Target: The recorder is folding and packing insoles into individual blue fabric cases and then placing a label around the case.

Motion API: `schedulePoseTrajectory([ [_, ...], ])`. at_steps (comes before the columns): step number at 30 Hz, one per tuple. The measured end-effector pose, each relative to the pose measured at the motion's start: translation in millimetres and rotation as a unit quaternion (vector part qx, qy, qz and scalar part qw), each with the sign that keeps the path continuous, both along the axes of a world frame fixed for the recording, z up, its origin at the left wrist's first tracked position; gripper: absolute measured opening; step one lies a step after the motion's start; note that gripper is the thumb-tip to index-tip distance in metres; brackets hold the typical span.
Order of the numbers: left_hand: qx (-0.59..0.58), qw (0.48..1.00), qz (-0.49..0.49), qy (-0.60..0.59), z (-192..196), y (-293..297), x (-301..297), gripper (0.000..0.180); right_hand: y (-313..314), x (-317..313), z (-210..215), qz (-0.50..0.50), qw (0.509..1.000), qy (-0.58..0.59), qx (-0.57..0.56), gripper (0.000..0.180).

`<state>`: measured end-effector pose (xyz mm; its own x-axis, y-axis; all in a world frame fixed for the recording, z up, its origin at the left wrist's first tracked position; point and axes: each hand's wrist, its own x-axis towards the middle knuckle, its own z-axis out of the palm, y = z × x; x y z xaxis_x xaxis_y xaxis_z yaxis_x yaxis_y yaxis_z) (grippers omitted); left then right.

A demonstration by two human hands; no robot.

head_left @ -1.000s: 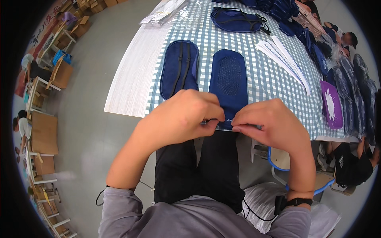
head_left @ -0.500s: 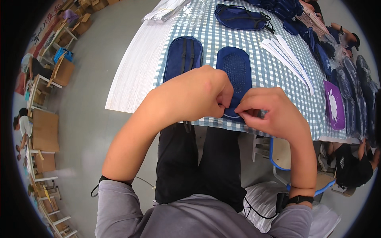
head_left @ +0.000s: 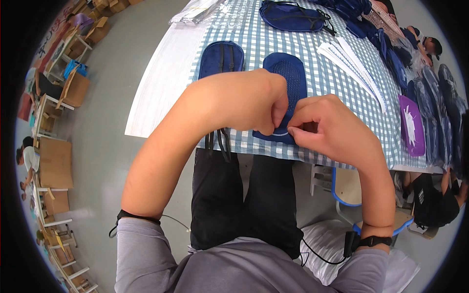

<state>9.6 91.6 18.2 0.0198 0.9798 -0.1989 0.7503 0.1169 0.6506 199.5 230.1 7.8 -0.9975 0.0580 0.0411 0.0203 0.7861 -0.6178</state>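
My left grip [head_left: 249, 100] is pinched narrow, thumb and finger together on the near end of the dotted navy piece [head_left: 295, 83], by its pale curved line. My right grip [head_left: 334, 127] is pinched narrow on the same end, just beside the left, fingertips nearly meeting. The piece lies lengthwise before me on the checked cloth [head_left: 337, 93] over the tabletop [head_left: 161, 78], its textured patch facing up and its rounded end pointing away from me; my left grip covers part of it. To its left, partly under my forearm, lies a strapped navy piece [head_left: 207, 61]; black straps [head_left: 223, 146] hang over the near edge. Farther off sits a navy bundle with black cords [head_left: 288, 18]. To the right are fanned white strips [head_left: 354, 71], then a purple tray [head_left: 412, 129] beside plastic-wrapped navy items [head_left: 432, 110]
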Motion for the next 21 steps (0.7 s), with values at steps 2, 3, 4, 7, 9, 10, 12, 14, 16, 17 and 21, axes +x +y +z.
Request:
schedulePoseTrajectory([
  [2, -0.022, 1.0, -0.005, 0.009, 3.2, 5.1, -1.8, 0.018, -2.2, -1.0, 4.4, -0.002, 1.0, -0.006, -0.001, 0.012],
  [3, -0.046, 0.999, -0.012, 0.018, 5.8, 8.2, -2.8, 0.018, -3.4, -1.8, 5.8, -0.004, 1.0, -0.01, -0.001, 0.011],
  [4, -0.071, 0.997, -0.02, 0.028, 8.1, 10.5, -3.1, 0.018, -5.5, -2.3, 5.7, -0.003, 1.0, -0.012, -0.002, 0.011],
  [7, -0.078, 0.994, -0.028, 0.078, 12.6, 15.8, -0.7, 0.019, -13.4, 0.3, 3.1, -0.012, 0.999, 0.028, 0.011, 0.009],
  [9, -0.081, 0.992, -0.026, 0.095, 18.9, 15.7, 3.8, 0.019, -18.2, 6.1, -2.4, 0.031, 0.992, 0.082, 0.086, 0.01],
  [10, -0.085, 0.99, -0.025, 0.113, 20.2, 14.6, 4.6, 0.019, -20.7, 9.3, -2.5, 0.032, 0.993, 0.082, 0.083, 0.01],
  [12, -0.083, 0.991, -0.018, 0.102, 19.0, 12.6, 3.7, 0.019, -24.4, 15.7, -0.7, 0.038, 0.984, 0.101, 0.141, 0.01],
  [14, -0.081, 0.992, -0.014, 0.093, 17.0, 10.7, 2.8, 0.019, -25.9, 18.6, -3.4, 0.04, 0.982, 0.118, 0.14, 0.011],
  [16, -0.063, 0.995, -0.01, 0.072, 12.5, 9.3, 2.0, 0.018, -25.2, 22.3, -5.8, 0.037, 0.98, 0.133, 0.141, 0.012],
  [17, -0.064, 0.995, -0.013, 0.072, 6.9, 8.2, 0.4, 0.018, -24.6, 22.9, -6.9, 0.036, 0.979, 0.139, 0.143, 0.012],
  [21, 0.026, 1.0, -0.001, 0.008, -4.9, -4.8, -4.4, 0.016, -25.2, 23.3, -10.3, 0.03, 0.978, 0.144, 0.146, 0.012],
])
